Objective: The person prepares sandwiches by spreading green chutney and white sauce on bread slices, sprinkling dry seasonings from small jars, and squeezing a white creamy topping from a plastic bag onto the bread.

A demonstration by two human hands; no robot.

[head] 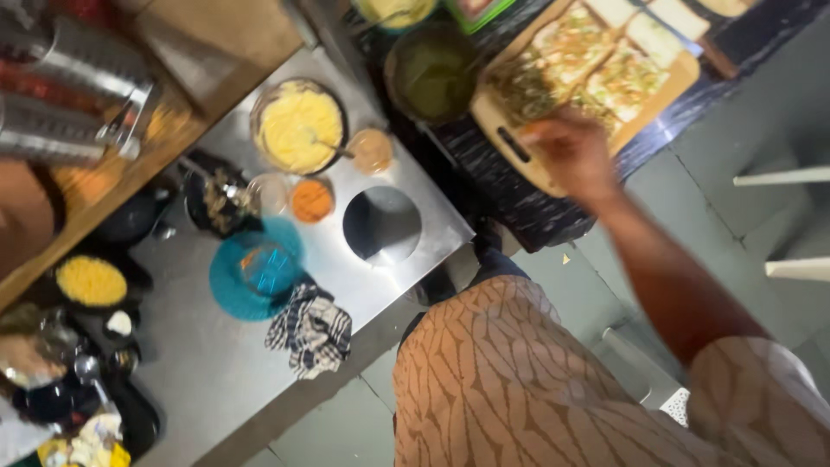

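Head cam, near to far: your patterned shirt [519, 389] fills the bottom; your right arm stretches to the wooden board [506, 130] w/ topped bread slices [596, 69]; right hand [575, 156] is over the board's near edge, blurred, so can't tell its grip; left hand not in view; risk: board overhangs the dark tabletop [510, 199], a push could tip it.
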